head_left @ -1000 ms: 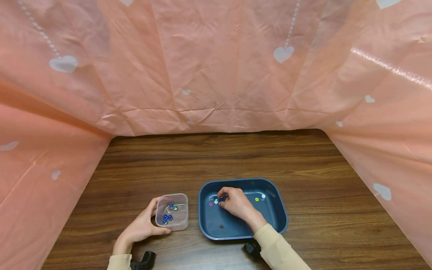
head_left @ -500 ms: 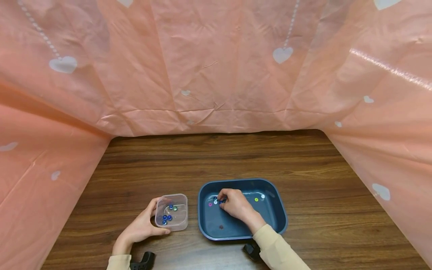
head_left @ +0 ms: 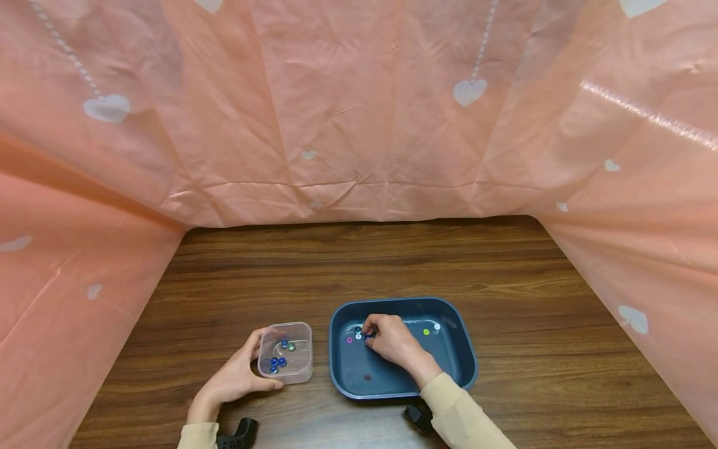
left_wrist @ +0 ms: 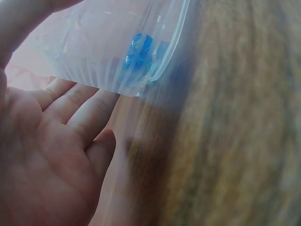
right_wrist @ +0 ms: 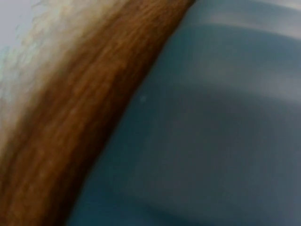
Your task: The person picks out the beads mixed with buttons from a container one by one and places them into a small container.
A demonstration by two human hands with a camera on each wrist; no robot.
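Observation:
On the left, my left hand (head_left: 234,376) holds a small clear plastic box (head_left: 298,377), thumb along its near side and fingers around its left and far side. Inside it lie several blue marbles (head_left: 282,362) and a greenish marble (head_left: 291,347). My right hand (head_left: 397,343) reaches into a dark blue tray (head_left: 405,395), its thumb and fingertips pinching a blue marble (head_left: 368,337). Just left of those fingertips are a dark marble (head_left: 358,330), a white button (head_left: 359,337) and a pink button (head_left: 349,340). The right wrist view shows only a blurred tray wall (right_wrist: 225,141) and wood.
Farther right in the tray lie a yellow-green button (head_left: 426,332) and a white button (head_left: 437,327); a brown button (head_left: 368,377) is near its front. All stands on a wood-grain table (head_left: 359,262). Pink curtains (head_left: 359,125) with hearts enclose the back and sides.
The right hand has shifted only very slightly and stays low in the tray at the same spot. The left hand and the plastic box have not moved.

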